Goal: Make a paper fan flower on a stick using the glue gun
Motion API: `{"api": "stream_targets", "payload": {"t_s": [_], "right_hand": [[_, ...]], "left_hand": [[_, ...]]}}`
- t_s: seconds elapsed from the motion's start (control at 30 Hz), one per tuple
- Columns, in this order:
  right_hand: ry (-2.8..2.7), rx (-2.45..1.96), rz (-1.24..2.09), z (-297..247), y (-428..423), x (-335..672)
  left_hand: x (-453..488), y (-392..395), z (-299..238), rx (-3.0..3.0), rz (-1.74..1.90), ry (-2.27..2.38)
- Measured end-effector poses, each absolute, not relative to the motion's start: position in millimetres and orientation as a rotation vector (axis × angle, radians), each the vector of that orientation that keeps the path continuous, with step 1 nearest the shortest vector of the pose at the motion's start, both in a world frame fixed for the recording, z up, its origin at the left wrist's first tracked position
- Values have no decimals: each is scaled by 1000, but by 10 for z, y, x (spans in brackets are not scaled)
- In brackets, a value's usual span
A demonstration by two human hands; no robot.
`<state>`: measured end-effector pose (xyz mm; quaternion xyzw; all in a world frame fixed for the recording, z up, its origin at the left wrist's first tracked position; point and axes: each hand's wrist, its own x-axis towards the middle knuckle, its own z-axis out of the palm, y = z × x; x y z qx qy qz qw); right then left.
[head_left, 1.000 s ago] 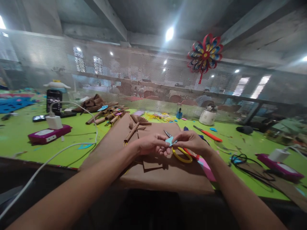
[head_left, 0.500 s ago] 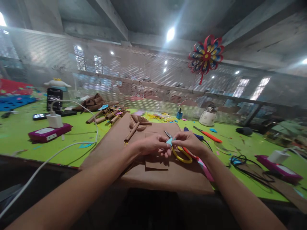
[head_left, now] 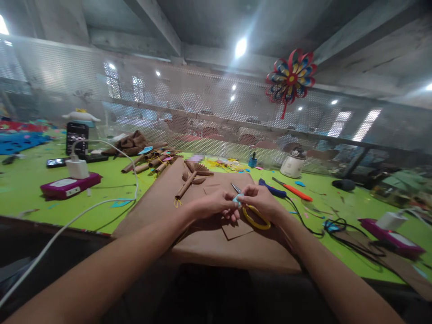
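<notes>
My left hand (head_left: 219, 204) and my right hand (head_left: 259, 199) meet over the brown-covered work surface (head_left: 209, 252). Fingertips of both are pinched on a small light blue paper piece (head_left: 237, 198). Scissors with a yellow handle (head_left: 256, 218) pass under my right hand, blade tips pointing away above its fingers. Whether that hand also grips the scissors, I cannot tell. A brown paper piece (head_left: 236, 229) lies flat below my hands. Farther off rests a brown paper figure (head_left: 192, 180), with a rolled stem, pleated fan and yellow threads.
Rolled brown paper tubes (head_left: 157, 159) are heaped at the back left. A blue-handled tool (head_left: 272, 188) with a cord and an orange-handled cutter (head_left: 297, 192) lie to the right. Purple power strips (head_left: 70, 184) flank the work area. A small blue bottle (head_left: 252, 160) stands behind.
The brown paper piece beneath my hands has turned and shifted right. A pink strip and a red part near my right wrist no longer show. Both hands keep their pinch, barely moved.
</notes>
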<state>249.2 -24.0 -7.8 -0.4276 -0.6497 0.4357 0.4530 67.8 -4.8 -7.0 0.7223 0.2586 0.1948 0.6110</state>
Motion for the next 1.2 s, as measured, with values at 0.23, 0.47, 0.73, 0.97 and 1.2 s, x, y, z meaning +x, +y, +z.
{"api": "stream_targets", "payload": {"t_s": [0.23,0.47,0.73,0.97,1.2], "right_hand": [[-1582,-1078,982,-103,-209,2472],[-1593,-1079,910,-118,-173,2493],[-1566,-1120,945,-160,-166,2486],[-1570,-1128,941,-177,-156,2486],[-1563,-1129,941,-183,-156,2473]], "left_hand": [[714,-23,-158,1473,520,575],[707,38,-188,1345,534,565],[728,-17,-189,1453,549,616],[735,-13,-197,1470,553,600],[729,30,-233,1461,564,589]]}}
